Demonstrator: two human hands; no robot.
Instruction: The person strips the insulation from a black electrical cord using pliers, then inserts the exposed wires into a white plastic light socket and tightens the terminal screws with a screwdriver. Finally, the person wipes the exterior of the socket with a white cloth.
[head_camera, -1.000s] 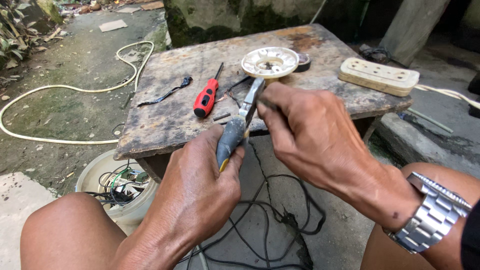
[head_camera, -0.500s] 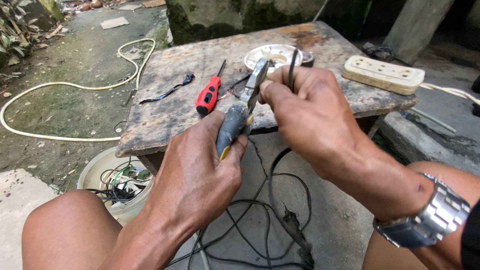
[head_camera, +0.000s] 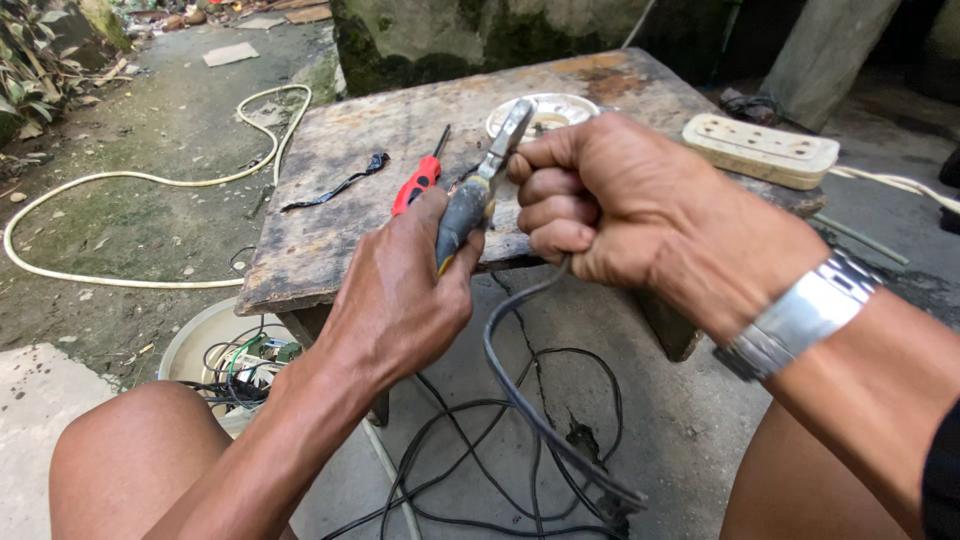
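now cable (head_camera: 520, 400) in r. fist (head_camera: 610, 200)

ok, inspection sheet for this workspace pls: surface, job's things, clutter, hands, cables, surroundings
Surface: worn wooden table, stained.
Job's things: pliers; black cable.
Clutter: red screwdriver, black tape strip, white round fitting, cream socket strip.
Hands: left hand grips the pliers; right hand fists the cable.
Cables: black cable coils on the floor; pale hose loops left.
Surroundings: concrete yard, bowl of wires under the table.
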